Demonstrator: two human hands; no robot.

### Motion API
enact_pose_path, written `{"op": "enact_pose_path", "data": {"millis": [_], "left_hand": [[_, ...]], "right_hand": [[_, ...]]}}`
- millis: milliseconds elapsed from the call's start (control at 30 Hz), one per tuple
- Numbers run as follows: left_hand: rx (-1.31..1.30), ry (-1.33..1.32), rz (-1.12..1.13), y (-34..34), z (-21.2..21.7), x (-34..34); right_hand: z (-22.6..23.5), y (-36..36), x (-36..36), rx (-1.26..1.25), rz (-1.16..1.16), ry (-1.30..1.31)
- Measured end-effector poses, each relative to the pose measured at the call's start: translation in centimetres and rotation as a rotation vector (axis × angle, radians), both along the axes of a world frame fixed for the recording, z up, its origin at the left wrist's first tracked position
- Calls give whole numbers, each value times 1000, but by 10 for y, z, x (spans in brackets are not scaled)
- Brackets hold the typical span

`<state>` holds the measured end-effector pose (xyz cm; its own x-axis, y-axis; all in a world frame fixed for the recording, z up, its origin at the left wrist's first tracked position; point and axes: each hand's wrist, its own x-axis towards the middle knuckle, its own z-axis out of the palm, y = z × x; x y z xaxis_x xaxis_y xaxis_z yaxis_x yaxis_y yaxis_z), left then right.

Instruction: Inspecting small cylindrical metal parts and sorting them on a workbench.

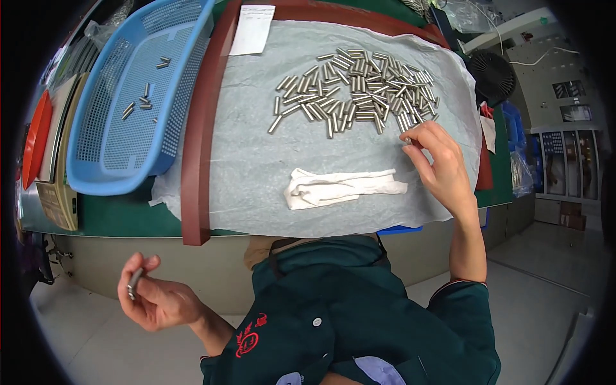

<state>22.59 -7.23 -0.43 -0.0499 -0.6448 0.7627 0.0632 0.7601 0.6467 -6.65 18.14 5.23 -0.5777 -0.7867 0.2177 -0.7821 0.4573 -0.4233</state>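
Metal pins, short and silvery, are lying in a loose heap at the upper centre of the frame, spread over a pale grey sheet that is covering a green worktable. Seen from the head camera, the person's right hand is reaching to the heap's lower right edge, its fingertips pinched narrowly around what looks like a single pin. The left hand is hanging below the table edge at the lower left of the frame, its fingers curled around a small bundle of pins.

A blue mesh basket is sitting at the upper left, just beside the sheet, and only a handful of pins are resting on its floor. A folded white cloth is lying on the sheet below the heap, close to the right hand, while a white paper slip is resting at the sheet's top edge. A reddish-brown strip is running along the sheet's left side, and an orange dish is showing at the far left.

Judging by the few pieces in the basket against the large pile on the sheet, the work appears to be in its early part, with most of the pins waiting to be handled.
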Motion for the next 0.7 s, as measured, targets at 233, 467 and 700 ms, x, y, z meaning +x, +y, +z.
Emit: {"op": "enact_pose_path", "data": {"millis": [233,467,700], "left_hand": [[56,-205,-578,80,2,-60],[-28,-410,-588,99,-2,-76],[-31,-453,-568,104,-11,-75]], "right_hand": [[-21,-3,-25,3,36,-21],[-29,-11,-40,-13,76,214],[-29,-15,-36,-29,5,-31]]}}
